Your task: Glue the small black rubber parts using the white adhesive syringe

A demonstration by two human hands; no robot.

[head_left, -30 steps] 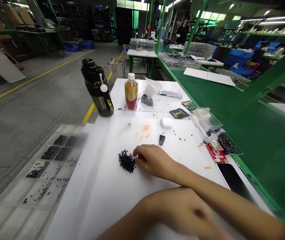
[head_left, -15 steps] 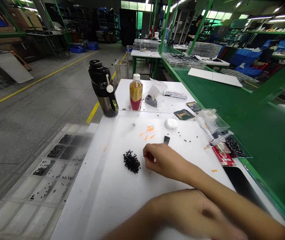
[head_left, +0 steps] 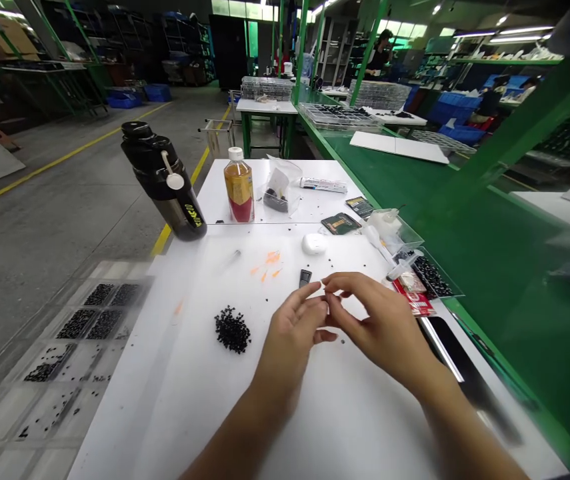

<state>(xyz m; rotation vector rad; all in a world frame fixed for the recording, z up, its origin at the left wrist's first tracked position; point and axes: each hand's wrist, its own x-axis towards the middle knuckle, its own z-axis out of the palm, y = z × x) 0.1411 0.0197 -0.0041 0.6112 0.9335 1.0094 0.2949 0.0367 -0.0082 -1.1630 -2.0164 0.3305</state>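
Note:
Over the white table [head_left: 175, 373], my left hand [head_left: 297, 320] and my right hand [head_left: 372, 313] meet at the fingertips. My left hand's fingers are curled, thumb against forefinger, and anything in them is too small to make out. The right thumb and forefinger pinch close to the left fingertips; what lies between them is hidden. To the left is a pile of small black parts [head_left: 233, 330]. A single black part [head_left: 343, 341] lies below my right hand. Just beyond the hands sits a small dark clip-like piece [head_left: 305, 277].
A black water bottle [head_left: 165, 183] and a drink bottle [head_left: 239, 187] stand at the back left. Orange dispensing tips [head_left: 271, 260], a white earbud case [head_left: 314, 244] and a syringe [head_left: 405, 265] lie around. A compartment tray [head_left: 39, 400] holds black parts at left. A phone [head_left: 465, 373] lies right.
My left hand has come up from the lower edge to meet my right hand. My right hand has moved right, away from the black pile. The view has shifted to the right.

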